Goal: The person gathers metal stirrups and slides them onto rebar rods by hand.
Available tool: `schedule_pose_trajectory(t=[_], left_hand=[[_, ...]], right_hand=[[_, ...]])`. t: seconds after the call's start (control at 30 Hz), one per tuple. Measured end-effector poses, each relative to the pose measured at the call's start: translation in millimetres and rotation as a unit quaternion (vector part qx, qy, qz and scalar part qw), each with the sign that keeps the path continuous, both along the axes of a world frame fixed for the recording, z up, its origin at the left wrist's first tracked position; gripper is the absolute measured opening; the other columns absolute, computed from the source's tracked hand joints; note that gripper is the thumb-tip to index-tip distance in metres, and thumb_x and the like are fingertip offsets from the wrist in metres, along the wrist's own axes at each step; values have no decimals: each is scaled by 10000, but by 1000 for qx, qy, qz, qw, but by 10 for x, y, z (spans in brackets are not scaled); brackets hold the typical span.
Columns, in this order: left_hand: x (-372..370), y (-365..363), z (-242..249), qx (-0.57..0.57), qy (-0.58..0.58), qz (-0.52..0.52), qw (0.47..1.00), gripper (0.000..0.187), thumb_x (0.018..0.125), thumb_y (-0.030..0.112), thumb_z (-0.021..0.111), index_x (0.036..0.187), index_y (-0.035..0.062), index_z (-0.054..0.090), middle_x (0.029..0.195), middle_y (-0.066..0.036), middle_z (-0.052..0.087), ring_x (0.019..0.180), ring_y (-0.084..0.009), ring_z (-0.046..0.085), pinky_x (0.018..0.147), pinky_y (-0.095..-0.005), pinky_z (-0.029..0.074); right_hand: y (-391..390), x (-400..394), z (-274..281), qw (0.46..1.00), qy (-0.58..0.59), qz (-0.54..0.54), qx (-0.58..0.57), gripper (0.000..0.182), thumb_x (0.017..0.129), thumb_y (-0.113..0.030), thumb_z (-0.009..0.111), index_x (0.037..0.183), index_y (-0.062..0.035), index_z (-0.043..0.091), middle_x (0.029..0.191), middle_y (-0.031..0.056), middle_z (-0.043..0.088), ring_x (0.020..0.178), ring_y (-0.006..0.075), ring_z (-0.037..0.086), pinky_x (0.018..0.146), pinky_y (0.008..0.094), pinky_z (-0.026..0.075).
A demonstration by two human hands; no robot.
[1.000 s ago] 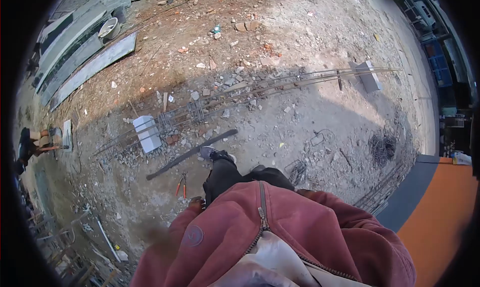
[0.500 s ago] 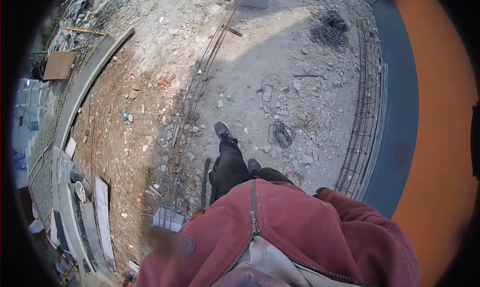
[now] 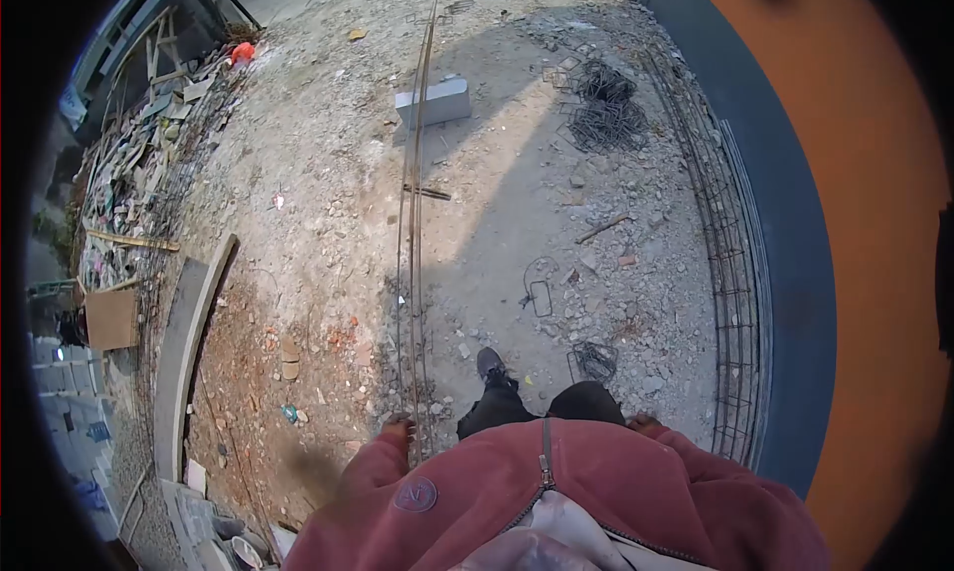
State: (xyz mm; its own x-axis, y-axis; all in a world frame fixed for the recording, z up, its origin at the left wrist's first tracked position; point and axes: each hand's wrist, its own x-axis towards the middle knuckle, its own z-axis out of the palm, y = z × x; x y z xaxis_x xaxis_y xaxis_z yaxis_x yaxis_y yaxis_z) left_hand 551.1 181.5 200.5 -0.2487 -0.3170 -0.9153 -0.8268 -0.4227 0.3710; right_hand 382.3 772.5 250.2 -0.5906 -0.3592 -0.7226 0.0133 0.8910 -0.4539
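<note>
At the left side of the maroon jacket (image 3: 477,472), my left hand (image 3: 399,425) hangs low beside long thin steel rods (image 3: 415,233) that run forward over the rubble. Its fingers are too small and dark to make out, and I cannot tell whether it holds anything. My right hand (image 3: 644,423) is at the right hip, its fingers mostly hidden by the sleeve and body. Close ahead of it lies a small bundle of bent steel stirrups (image 3: 594,362). One shoe (image 3: 490,362) is planted on the gritty ground, just right of the rods.
A pale block (image 3: 449,102) sits under the rods' far part. Tangled stirrups (image 3: 606,119) are heaped ahead on the right. A long rebar cage (image 3: 733,342) runs along the grey and orange wall (image 3: 795,273). Leftward are a long board (image 3: 199,342) and a debris pile (image 3: 124,188).
The view has tilted up and moved forward, so the block and stirrup heap appear nearer. My left hand now shows beside the rods. The dark bar near the left leg is out of sight.
</note>
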Motion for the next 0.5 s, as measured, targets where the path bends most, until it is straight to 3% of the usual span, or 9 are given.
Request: schedule_pose_trajectory(t=[0.03, 0.13, 0.2, 0.33, 0.4, 0.5], left_hand=[[-406, -255, 60, -1, 2, -5, 1000, 314, 777, 112, 571, 1071, 134, 465, 800, -35, 558, 613, -164, 521, 536, -328, 440], [-1659, -782, 60, -98, 60, -65, 991, 315, 765, 71, 539, 1074, 104, 490, 777, -35, 563, 601, -144, 511, 482, -308, 414], [-2533, -897, 55, -98, 136, -56, 984, 308, 760, 79, 547, 1065, 88, 503, 819, -44, 581, 640, -140, 527, 512, -296, 427], [-4027, -426, 556, -61, 228, -82, 968, 371, 750, 160, 600, 1093, 59, 502, 846, -66, 577, 741, -158, 543, 578, -288, 446], [-4549, -189, 702, -22, 223, -185, 957, 403, 757, 198, 608, 1126, 83, 493, 931, -71, 574, 822, -172, 547, 673, -330, 454], [-5106, -199, 648, 18, 232, -340, 911, 374, 760, 259, 627, 1074, 78, 533, 864, -51, 585, 783, -160, 558, 649, -290, 432]], right_hand=[[-38, -17, 60, 999, -23, -40, 6, 435, 751, -367, 582, 1059, -61, 569, 993, 127, 597, 946, 265, 556, 843, 332, 419], [-374, -235, 392, 980, -98, -163, 52, 423, 746, -351, 589, 1058, -66, 569, 983, 129, 598, 934, 260, 560, 831, 330, 424], [-513, -395, 534, 971, -112, -204, 60, 415, 744, -340, 594, 1057, -68, 570, 977, 130, 599, 925, 257, 563, 823, 329, 428], [-680, -774, 659, 952, -127, -268, 75, 402, 738, -318, 604, 1055, -74, 570, 965, 132, 600, 909, 250, 569, 806, 327, 436], [-735, -1047, 658, 944, -136, -290, 83, 396, 735, -307, 609, 1055, -76, 570, 958, 133, 600, 901, 247, 572, 798, 325, 439], [-796, -1634, 582, 932, -151, -315, 98, 387, 731, -291, 617, 1053, -81, 571, 949, 134, 601, 888, 242, 577, 785, 324, 445]])
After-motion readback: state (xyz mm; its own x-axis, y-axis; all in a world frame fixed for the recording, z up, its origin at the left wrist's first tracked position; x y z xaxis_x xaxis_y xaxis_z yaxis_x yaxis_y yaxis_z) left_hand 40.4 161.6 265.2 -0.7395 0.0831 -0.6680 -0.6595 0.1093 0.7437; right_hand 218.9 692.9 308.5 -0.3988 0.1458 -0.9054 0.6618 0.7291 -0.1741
